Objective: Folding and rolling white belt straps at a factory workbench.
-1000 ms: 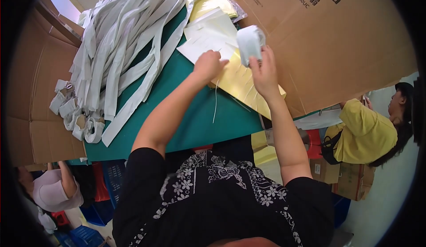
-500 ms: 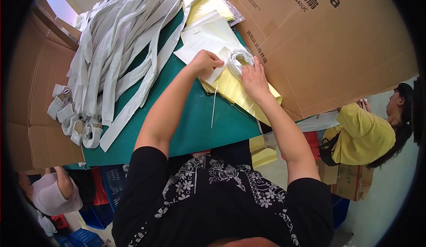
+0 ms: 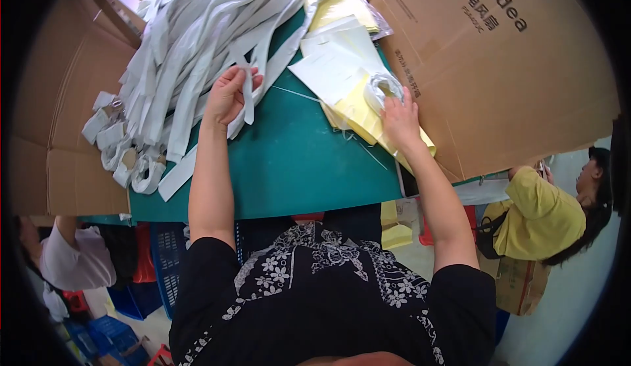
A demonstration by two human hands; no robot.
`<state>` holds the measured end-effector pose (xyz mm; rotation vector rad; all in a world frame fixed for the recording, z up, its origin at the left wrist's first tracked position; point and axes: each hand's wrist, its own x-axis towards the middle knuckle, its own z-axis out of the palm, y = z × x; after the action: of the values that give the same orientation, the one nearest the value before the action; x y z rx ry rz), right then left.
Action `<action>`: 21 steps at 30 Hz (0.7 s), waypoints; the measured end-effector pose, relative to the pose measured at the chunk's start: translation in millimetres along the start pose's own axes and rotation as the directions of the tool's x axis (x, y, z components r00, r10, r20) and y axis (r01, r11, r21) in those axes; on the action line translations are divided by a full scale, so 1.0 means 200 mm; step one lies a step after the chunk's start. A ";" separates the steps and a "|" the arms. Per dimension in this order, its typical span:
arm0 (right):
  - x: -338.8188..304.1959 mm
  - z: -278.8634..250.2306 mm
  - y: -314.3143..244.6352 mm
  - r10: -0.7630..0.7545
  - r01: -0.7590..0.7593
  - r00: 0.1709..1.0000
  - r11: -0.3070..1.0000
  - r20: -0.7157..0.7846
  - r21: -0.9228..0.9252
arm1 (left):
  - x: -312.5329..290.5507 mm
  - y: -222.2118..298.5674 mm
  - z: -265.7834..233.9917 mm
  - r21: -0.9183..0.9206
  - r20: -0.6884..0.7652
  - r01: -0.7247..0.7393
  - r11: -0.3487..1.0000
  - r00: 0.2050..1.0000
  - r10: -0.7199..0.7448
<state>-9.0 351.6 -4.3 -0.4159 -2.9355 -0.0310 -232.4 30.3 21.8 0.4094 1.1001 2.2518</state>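
strip (image 3: 248, 106) in left hand (image 3: 228, 95), roll (image 3: 371, 95) at right hand (image 3: 401, 121)

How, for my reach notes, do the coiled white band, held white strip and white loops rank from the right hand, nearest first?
1. Coiled white band: at the right hand.
2. Held white strip: in the left hand.
3. White loops: clustered on the left.

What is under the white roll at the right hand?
A yellow sheet shows at the left of the white roll, apparently running beneath it. The surface directly below is covered, and the right hand hides part of the near side.
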 end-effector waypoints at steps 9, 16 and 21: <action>0.02 0.00 0.00 -0.008 0.009 1.000 0.999 -0.018 0.043 | -0.21 0.42 -0.28 0.150 -0.447 -0.448 0.882 0.764 0.464; 0.10 -0.31 -0.07 -0.059 0.153 0.949 0.945 -0.308 0.290 | -0.44 0.29 0.45 0.472 -0.216 -0.186 0.862 0.923 0.317; -0.04 -0.57 -0.41 -0.168 0.169 0.982 0.586 -0.085 0.793 | -0.58 -0.01 0.80 0.496 0.076 -0.222 0.839 0.974 0.213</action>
<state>-4.3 264.8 107.4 0.0230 -2.5883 1.2171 -59.5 56.4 115.7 0.8014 1.7118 2.1146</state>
